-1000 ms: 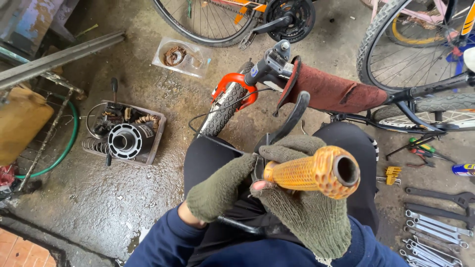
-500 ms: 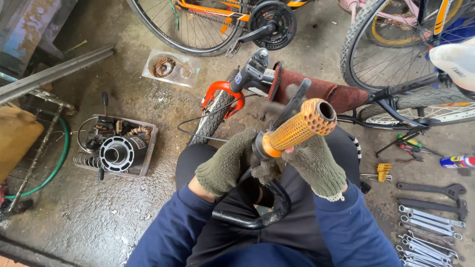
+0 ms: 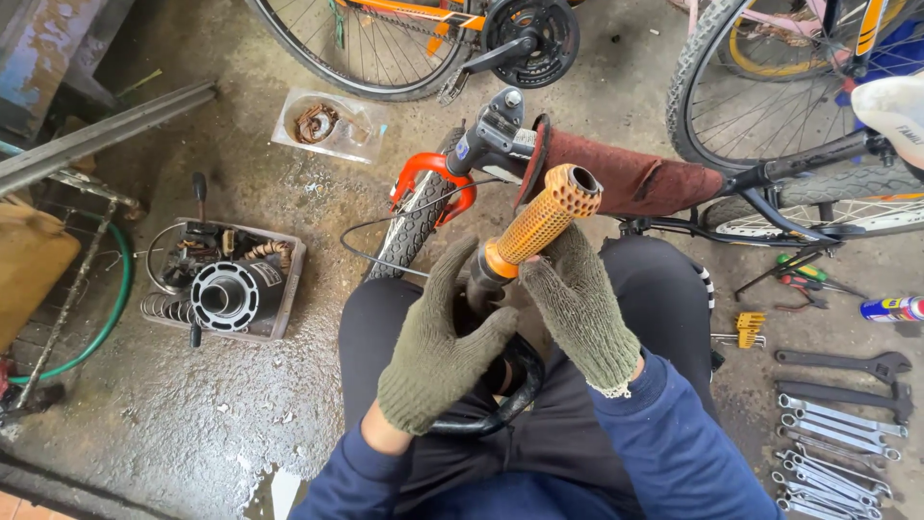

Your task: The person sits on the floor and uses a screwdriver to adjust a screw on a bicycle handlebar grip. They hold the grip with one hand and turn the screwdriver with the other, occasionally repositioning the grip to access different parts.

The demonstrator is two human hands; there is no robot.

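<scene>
An orange rubber grip (image 3: 544,220) sits on the end of a black curved handlebar (image 3: 500,385) that rests over my lap. My left hand (image 3: 438,349), in a green knit glove, is wrapped around the bar just below the grip's collar. My right hand (image 3: 582,308), also gloved, lies against the underside of the grip with its fingers pointing up along it. The grip's open end points up and to the right.
A bicycle with an orange fork (image 3: 428,183) and a dark red cloth (image 3: 626,178) stands ahead. Wrenches (image 3: 833,424) and a spray can (image 3: 890,308) lie at right. A tray of parts (image 3: 226,284) sits at left, a plastic dish (image 3: 327,125) beyond.
The handlebar with its orange grip has moved away from the camera and tilted more upright. Both gloved hands stayed on it, and the view has shifted back.
</scene>
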